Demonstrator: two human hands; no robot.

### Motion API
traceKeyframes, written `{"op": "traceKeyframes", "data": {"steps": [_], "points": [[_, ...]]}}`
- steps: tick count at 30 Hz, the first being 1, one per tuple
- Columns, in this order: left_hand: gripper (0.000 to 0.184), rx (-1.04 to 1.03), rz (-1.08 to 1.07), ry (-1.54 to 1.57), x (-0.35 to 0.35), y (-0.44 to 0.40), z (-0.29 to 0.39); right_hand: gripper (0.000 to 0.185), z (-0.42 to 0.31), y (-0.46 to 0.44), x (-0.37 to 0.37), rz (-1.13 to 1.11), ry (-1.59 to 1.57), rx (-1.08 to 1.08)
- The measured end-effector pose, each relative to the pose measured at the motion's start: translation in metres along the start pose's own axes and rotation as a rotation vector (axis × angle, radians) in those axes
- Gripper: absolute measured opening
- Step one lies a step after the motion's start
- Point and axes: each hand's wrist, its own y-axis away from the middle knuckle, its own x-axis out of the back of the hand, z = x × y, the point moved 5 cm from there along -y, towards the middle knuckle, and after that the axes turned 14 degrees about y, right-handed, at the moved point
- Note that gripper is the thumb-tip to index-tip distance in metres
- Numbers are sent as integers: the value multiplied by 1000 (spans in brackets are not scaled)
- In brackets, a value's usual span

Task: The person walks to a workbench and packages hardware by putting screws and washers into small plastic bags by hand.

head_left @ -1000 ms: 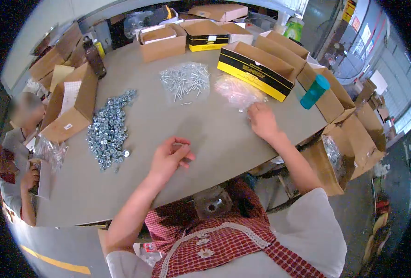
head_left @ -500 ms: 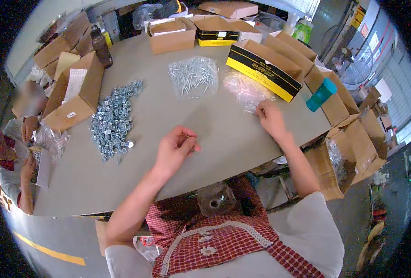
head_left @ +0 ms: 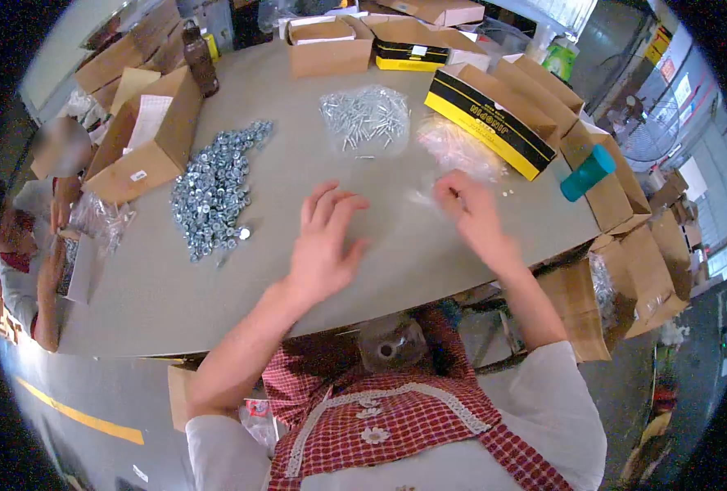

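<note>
My left hand hovers above the table with its fingers spread and nothing in it. My right hand is closed in a pinch on a small clear plastic bag, blurred by motion, that sticks out to its left. Just beyond that hand lies a pile of clear and pinkish plastic bags, beside a black and yellow box. A clear bag of screws lies past my left hand. Off to the left, a heap of round metal parts like nuts is spread out.
Cardboard boxes line the table's far side. A teal bottle leans at the right, near open cartons. At far left, another person's arm is beside a white box; a dark bottle stands behind.
My left hand has opened and moved forward. My right hand has drawn a small plastic bag away from the pile. The view has shifted slightly.
</note>
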Motion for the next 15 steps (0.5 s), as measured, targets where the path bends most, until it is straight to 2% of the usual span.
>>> {"op": "traceKeyframes", "data": {"steps": [5,7,9,11,13,14,15], "points": [[35,-184,-89,-8,-2,-2,17,15,-69,0,-25,-182,-80,125],[34,-37,-132,53,-8,3,-9,18,-70,-1,-31,-231,-52,92],[34,113,-153,115,-8,8,-33,20,-50,-8,-37,-225,2,-9],[35,271,-152,183,-5,9,-43,23,-10,-25,-37,-178,191,-105],[37,96,-142,127,-5,6,-29,23,44,-43,-28,-37,242,-108],[38,7,-137,99,-6,4,-22,24,64,-48,-19,-5,408,-128],[39,16,-180,63,-11,8,-20,25,80,-50,-8,29,574,-148]]}}
